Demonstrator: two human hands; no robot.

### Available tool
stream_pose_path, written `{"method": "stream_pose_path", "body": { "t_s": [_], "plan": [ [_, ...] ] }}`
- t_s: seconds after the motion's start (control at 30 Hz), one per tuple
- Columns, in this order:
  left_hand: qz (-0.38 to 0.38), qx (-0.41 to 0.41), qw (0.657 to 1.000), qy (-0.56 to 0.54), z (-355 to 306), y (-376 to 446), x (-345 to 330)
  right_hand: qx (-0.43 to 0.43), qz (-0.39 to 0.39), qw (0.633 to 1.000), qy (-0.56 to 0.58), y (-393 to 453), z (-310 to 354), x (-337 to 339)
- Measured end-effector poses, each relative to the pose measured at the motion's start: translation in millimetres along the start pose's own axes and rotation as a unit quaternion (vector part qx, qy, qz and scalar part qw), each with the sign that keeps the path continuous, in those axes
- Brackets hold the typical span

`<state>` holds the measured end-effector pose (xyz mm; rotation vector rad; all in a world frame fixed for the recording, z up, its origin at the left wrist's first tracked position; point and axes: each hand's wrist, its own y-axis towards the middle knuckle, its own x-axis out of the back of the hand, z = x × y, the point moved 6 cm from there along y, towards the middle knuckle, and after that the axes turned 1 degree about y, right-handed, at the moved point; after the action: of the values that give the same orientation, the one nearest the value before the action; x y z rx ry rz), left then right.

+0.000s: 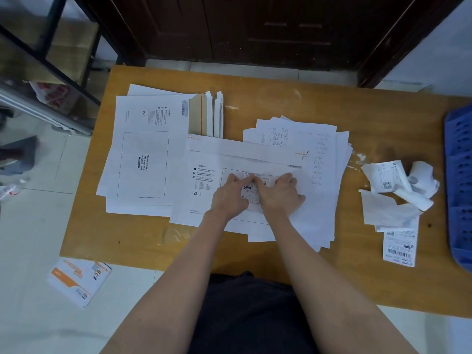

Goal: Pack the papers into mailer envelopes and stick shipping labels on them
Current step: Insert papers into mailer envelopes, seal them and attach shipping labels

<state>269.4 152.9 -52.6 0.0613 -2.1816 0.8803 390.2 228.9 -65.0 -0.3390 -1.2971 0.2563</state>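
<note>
Hands — left hand [229, 194], right hand [279, 192] — flat-fingered on shipping label [251, 191], beside loose papers [324, 159] — crumpled backing scraps [398, 190] rightward.

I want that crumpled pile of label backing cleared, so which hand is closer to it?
Right. The right hand presses the shipping label nearer the crumpled backing paper at the table's right; the left hand lies farther away.

My hands: two, left hand [231, 194] and right hand [279, 194]
Label under my hands [251, 190]: one
Mailer I'm working on [204, 180]: one
Stack of mailers on my left [143, 159]: one stack, number of mailers unclear
Pile of papers [321, 149]: one pile, sheets uncountable
Spare label on the table [399, 247]: one
Blue basket [459, 180]: one
Mailer on the floor [79, 279]: one
</note>
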Motion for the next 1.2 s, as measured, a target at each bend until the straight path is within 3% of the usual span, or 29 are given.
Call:
{"method": "stream_pose_path", "body": {
  "t_s": [0.33,0.47,0.97,1.1,1.2],
  "plan": [
    [-0.003,0.022,1.0,-0.007,4,2,-1,-0.101,0.029,0.983,0.151,9,-9,-6],
    [-0.004,0.018,1.0,-0.008,4,4,-1,-0.116,0.021,0.98,0.16,11,-12,-2],
    [-0.033,0.048,0.996,0.067,11,-6,0,-0.081,0.026,0.985,0.148,14,-14,1],
    [-0.058,0.06,0.995,0.054,12,-7,-2,-0.068,0.039,0.983,0.164,13,-18,1],
    [-0.059,0.074,0.995,0.013,18,-7,-1,-0.011,0.048,0.988,0.15,8,-19,1]
  ]
}}
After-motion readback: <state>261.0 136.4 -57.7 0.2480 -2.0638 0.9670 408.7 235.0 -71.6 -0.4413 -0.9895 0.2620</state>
